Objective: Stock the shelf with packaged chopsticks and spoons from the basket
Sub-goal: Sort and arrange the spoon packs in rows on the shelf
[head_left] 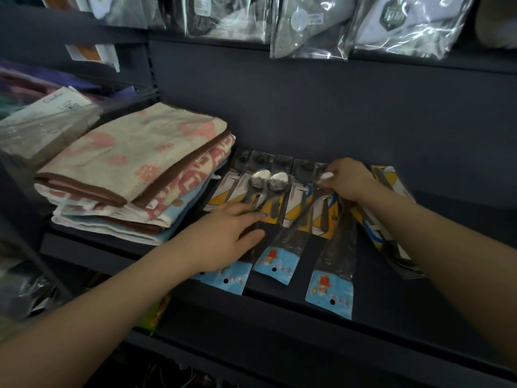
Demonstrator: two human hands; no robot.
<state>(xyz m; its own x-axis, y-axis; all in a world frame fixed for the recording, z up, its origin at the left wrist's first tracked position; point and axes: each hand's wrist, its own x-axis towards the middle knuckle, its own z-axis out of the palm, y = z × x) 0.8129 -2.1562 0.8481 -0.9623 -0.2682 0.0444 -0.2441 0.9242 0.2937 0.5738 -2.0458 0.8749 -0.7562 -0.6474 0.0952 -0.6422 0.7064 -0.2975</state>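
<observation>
Three clear spoon packs with blue header cards lie on the dark shelf (391, 309), over a back row of yellow-carded cutlery packs (296, 175). My left hand (223, 236) lies flat on the left spoon pack (232, 278), fingers spread. The middle spoon pack (275, 261) sits beside it with its spoon bowl (278, 181) pointing to the back. My right hand (349, 180) pinches the bowl end of the right spoon pack (333, 275). Another yellow-carded pack (391, 219) lies slanted under my right forearm. No basket is in view.
A stack of folded towels (140, 175) fills the shelf's left part, touching the cutlery row. A bagged item (47, 121) lies left of it. Plastic-bagged goods (313, 26) hang above the shelf. The shelf's front edge runs below the blue cards.
</observation>
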